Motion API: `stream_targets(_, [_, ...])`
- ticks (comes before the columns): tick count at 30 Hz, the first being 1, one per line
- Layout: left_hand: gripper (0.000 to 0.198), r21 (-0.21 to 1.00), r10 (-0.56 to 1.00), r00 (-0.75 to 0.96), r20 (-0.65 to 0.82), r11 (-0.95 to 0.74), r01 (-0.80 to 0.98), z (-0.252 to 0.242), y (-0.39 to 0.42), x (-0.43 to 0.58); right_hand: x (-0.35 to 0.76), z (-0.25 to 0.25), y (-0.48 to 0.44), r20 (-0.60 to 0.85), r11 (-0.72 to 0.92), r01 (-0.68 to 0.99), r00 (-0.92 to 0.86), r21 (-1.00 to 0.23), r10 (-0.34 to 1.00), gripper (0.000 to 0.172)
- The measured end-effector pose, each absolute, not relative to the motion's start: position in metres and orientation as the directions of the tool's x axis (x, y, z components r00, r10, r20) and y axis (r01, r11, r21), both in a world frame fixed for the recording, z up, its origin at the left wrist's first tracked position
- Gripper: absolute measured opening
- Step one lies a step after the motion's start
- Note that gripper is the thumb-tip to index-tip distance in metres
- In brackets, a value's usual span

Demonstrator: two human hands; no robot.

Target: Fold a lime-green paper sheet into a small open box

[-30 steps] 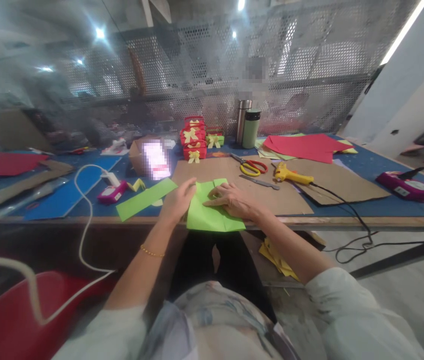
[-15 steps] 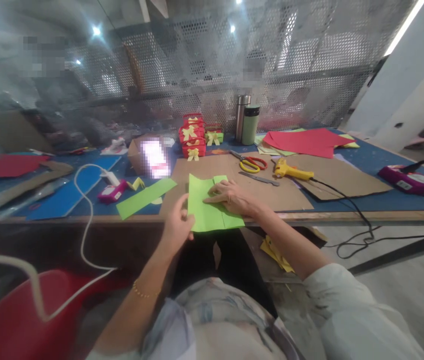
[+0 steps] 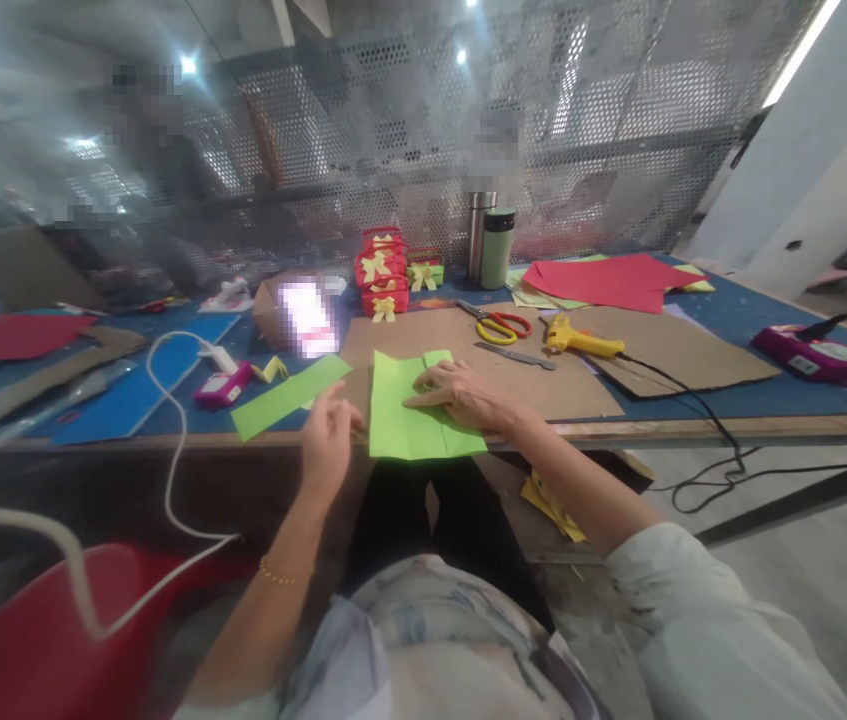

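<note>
A folded green paper sheet (image 3: 400, 415) lies at the table's near edge, on brown cardboard (image 3: 468, 365). My right hand (image 3: 457, 395) rests flat on its right half, fingers stretched out and pressing it down. My left hand (image 3: 327, 440) hovers just left of the sheet, loosely curled with the forefinger pointing out, holding nothing that I can see. A separate green paper strip (image 3: 289, 396) lies to the left of it.
Scissors (image 3: 502, 325), a yellow glue gun (image 3: 580, 340) with a black cord, a metal blade (image 3: 517, 355), red gift boxes (image 3: 378, 275), two flasks (image 3: 489, 248), red paper sheets (image 3: 610, 280), a pink device (image 3: 813, 355) and a white cable (image 3: 175, 420) crowd the blue table.
My left hand came off the green sheet, drew back toward the table edge, then shifted left, clear of the paper. The sheet's left flap now lies flat. My right hand stayed put.
</note>
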State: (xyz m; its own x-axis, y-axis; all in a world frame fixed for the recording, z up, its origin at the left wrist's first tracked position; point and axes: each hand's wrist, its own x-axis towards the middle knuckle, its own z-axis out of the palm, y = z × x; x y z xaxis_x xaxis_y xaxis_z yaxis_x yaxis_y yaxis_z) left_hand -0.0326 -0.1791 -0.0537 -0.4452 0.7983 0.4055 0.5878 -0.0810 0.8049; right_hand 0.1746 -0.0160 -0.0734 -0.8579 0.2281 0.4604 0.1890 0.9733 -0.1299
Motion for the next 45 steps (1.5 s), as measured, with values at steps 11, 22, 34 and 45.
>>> stream_targets(11, [0.043,0.286,0.896,-0.001,0.443,-0.141,0.948,-0.066,-0.159,-0.028,0.175,-0.073,-0.016,0.446,0.973,0.190,-0.865,-0.131,0.229,0.042])
stream_targets(22, [0.038,0.266,0.902,0.055,0.428,-0.185,0.946,-0.068,-0.157,-0.016,0.172,-0.072,-0.015,0.432,0.972,0.219,-0.870,-0.090,0.236,0.031])
stream_targets(34, [0.048,0.591,0.837,-0.075,0.542,-0.317,0.741,-0.022,-0.100,-0.027,0.173,-0.074,-0.018,0.477,0.965,0.200,-0.841,-0.167,0.257,0.044])
stream_targets(45, [0.030,0.827,0.633,-0.551,0.544,-0.291,0.482,-0.040,-0.090,-0.051,0.172,-0.076,-0.019,0.506,0.963,0.196,-0.821,-0.185,0.264,0.042])
